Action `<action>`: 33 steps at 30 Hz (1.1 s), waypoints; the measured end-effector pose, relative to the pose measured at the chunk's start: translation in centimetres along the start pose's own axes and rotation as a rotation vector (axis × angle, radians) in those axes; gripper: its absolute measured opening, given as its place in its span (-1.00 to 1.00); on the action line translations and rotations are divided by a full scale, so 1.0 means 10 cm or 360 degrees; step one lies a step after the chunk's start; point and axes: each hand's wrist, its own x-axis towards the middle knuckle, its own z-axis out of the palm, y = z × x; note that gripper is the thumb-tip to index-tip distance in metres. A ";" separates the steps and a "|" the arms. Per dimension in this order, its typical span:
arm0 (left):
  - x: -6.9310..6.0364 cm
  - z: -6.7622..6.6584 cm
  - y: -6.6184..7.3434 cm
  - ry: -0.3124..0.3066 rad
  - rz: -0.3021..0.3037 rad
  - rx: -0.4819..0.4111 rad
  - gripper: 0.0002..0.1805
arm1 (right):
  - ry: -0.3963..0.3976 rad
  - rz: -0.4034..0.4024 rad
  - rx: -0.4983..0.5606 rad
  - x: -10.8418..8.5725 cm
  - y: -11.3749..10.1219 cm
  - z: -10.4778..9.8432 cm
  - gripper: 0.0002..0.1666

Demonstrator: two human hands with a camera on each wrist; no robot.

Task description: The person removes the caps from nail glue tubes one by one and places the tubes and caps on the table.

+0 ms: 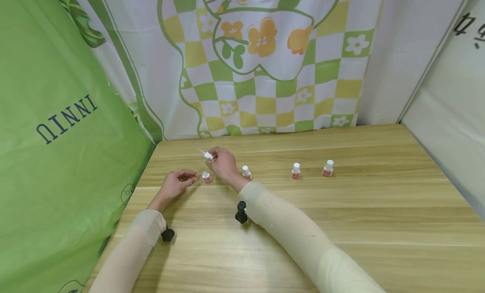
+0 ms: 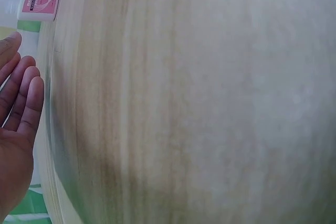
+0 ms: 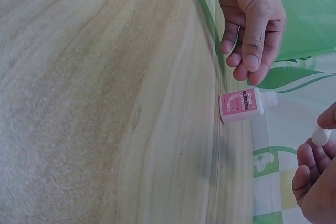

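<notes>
An uncapped small white bottle (image 1: 206, 178) with a pink label, which appears to read nail glue, stands upright on the table with its bare neck up. My right hand (image 1: 224, 164) pinches its white brush cap (image 1: 208, 155) above and behind the bottle, the thin brush pointing left. Just left of the bottle is my left hand (image 1: 175, 184), its fingers extended and thumb apart, holding nothing. In the right wrist view the left hand (image 3: 254, 24) is close beside the bottle (image 3: 241, 104); the cap (image 3: 321, 136) shows between right thumb and fingers.
Three capped bottles of the same kind stand to the right: one bottle (image 1: 246, 171) partly behind my right wrist, a second bottle (image 1: 296, 171), and a third bottle (image 1: 328, 169) farthest right. A wooden table (image 1: 360, 225) lies beneath; a green curtain (image 1: 68, 158) hangs along its left edge.
</notes>
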 end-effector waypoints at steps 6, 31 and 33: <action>0.00 0.00 -0.02 -0.0008 0.0006 -0.0031 -0.69 | -0.0006 -0.0023 -0.0007 -0.01 0.02 0.01 -0.74; 0.01 -0.02 -0.01 0.0019 0.0000 -0.0017 -0.61 | -0.0035 0.0061 -0.0055 0.01 0.09 0.05 -0.69; 0.01 -0.02 -0.02 0.0012 0.0002 0.0000 -0.60 | -0.0030 0.0055 -0.0066 0.01 0.09 0.05 -0.68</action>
